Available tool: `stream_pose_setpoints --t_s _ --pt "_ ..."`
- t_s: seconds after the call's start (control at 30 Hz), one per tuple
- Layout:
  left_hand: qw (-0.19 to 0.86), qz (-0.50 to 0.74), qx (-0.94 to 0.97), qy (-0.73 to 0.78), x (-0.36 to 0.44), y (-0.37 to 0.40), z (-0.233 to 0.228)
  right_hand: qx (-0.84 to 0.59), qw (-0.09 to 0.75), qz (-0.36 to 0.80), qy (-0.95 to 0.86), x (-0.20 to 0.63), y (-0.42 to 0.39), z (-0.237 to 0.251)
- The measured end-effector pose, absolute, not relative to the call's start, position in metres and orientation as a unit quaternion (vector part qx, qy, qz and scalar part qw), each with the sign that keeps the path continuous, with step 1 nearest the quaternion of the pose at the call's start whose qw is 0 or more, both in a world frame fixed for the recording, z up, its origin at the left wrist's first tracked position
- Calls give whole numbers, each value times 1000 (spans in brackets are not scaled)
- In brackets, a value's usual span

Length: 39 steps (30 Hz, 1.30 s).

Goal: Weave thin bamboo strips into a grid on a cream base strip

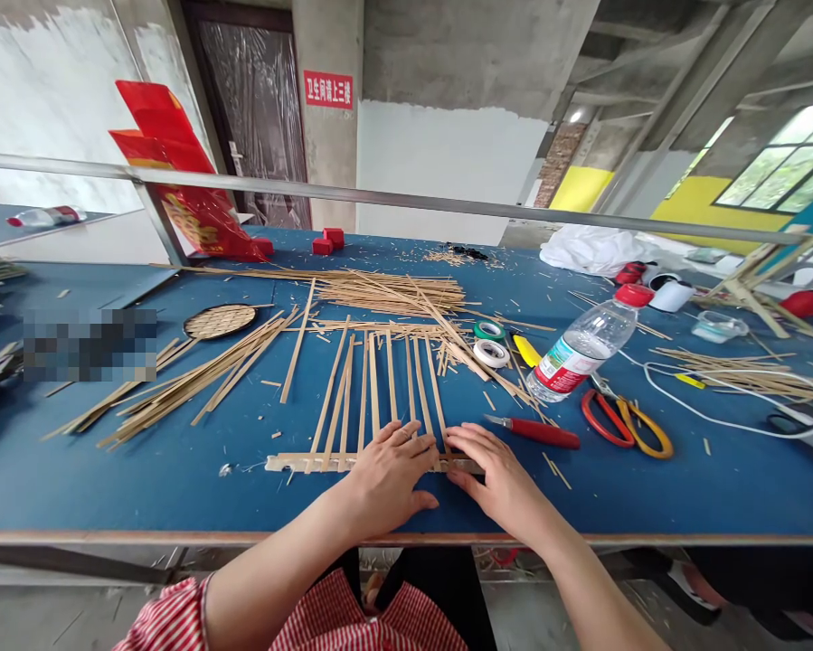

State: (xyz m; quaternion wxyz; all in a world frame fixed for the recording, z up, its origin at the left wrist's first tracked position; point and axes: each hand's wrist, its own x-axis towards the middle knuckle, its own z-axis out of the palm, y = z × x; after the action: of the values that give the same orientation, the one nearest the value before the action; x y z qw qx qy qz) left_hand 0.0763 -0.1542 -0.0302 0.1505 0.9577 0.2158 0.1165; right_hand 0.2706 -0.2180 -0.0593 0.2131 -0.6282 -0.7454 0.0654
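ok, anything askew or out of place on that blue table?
The clear plastic water bottle with the red cap lies tipped on its side by the red-and-yellow scissors. Bamboo offcuts litter the blue table. Both hands press the bamboo strip lattice flat.

I have a single view, from the camera on the person's head, looking forward and down over the near edge of the blue table [175, 479]. It sits close above the forearms; the far wall and right-hand windows remain in frame.
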Motion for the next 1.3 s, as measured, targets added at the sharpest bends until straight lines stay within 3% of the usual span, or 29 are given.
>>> stream_pose_setpoints --t_s 0.73,1.3 --pt "185 158 937 250 80 -162 -25 -623 250 92 -736 259 -222 -46" --pt "132 158 941 270 83 -178 -31 -626 228 1 -746 253 -229 -48"
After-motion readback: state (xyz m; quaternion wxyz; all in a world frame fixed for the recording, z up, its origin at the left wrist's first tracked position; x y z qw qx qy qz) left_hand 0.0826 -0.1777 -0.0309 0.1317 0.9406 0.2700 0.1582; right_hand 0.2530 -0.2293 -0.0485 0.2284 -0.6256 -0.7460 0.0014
